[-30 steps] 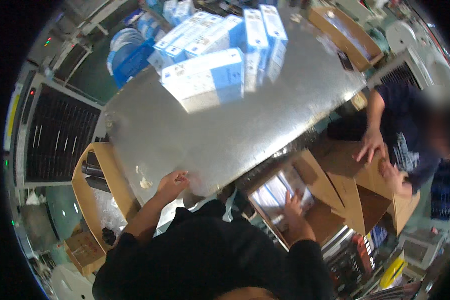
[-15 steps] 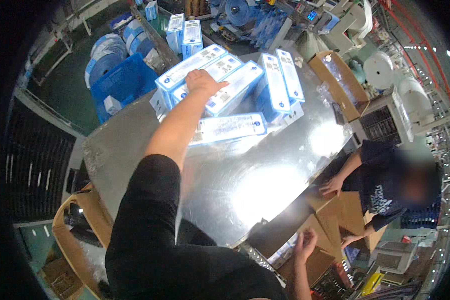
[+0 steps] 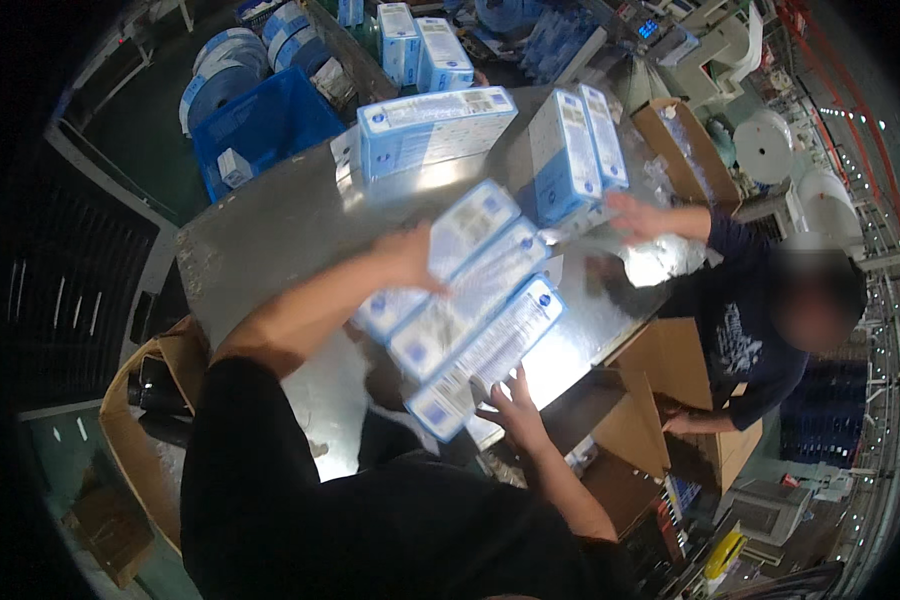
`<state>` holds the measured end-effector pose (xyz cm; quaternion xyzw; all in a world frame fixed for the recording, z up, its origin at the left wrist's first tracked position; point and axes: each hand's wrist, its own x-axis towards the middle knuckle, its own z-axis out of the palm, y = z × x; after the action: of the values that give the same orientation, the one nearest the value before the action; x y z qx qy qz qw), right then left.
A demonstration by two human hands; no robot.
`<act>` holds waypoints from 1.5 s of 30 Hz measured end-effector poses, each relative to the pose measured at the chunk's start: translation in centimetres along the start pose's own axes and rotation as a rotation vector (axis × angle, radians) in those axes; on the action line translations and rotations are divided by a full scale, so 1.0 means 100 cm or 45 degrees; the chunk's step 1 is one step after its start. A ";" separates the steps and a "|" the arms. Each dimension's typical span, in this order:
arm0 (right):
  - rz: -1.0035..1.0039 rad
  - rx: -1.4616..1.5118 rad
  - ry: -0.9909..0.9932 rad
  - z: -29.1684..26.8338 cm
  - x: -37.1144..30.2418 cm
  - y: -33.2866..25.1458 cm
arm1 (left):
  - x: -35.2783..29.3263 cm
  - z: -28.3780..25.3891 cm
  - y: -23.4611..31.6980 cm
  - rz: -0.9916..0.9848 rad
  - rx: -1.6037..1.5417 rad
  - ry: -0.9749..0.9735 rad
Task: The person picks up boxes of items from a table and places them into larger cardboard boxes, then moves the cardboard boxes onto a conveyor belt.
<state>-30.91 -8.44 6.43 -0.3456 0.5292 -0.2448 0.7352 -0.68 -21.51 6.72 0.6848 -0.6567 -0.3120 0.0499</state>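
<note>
Three blue-and-white cartons (image 3: 470, 285) lie side by side, slanted, close in front of me over the metal table. My left hand (image 3: 410, 262) grips the row from its far left side, the thumb lying across the tops. At the row's near right side is my right hand (image 3: 518, 412), fingers spread against the nearest carton's edge; whether they press on it I cannot tell. Motion blurs the left hand and the cartons a little. Farther back, another blue-and-white carton (image 3: 435, 125) stands on its long side. Two more upright cartons (image 3: 578, 150) stand to its right.
A co-worker's hand (image 3: 640, 215) reaches toward the right-hand cartons. Open cardboard boxes stand by the co-worker (image 3: 670, 400), at my left (image 3: 140, 430) and at the far right (image 3: 685, 150). A blue bin (image 3: 260, 130) sits beyond the metal table (image 3: 260, 235). More cartons (image 3: 420, 50) stand behind.
The group of cartons has come toward me with my left hand, and one carton stays behind. My right hand has moved up to the row. The co-worker's hand has reached over the table.
</note>
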 end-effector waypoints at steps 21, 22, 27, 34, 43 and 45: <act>-0.762 -0.909 0.072 -0.218 -0.226 -0.103 | -0.202 0.121 0.200 0.650 -1.173 -0.112; -0.697 -1.015 0.129 -0.261 -0.251 -0.103 | -0.206 0.131 0.230 0.695 -1.124 -0.261; -0.408 -0.729 -0.063 -0.336 -0.322 -0.098 | -0.236 0.216 0.265 0.792 -1.033 -0.662; -0.386 -1.887 0.221 -0.373 -0.183 0.104 | -0.269 0.228 0.205 -0.110 -1.326 0.095; 0.308 -2.240 0.229 -0.298 -0.145 0.127 | -0.381 0.193 -0.034 -0.735 -0.934 1.355; -0.706 -1.755 0.472 -0.310 -0.159 0.140 | -0.426 0.205 -0.109 -1.133 -0.476 1.514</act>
<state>-65.43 4.41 -0.84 -0.7996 0.5708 -0.0889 0.1641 1.13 26.63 0.47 0.9175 -0.1179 0.0124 0.3796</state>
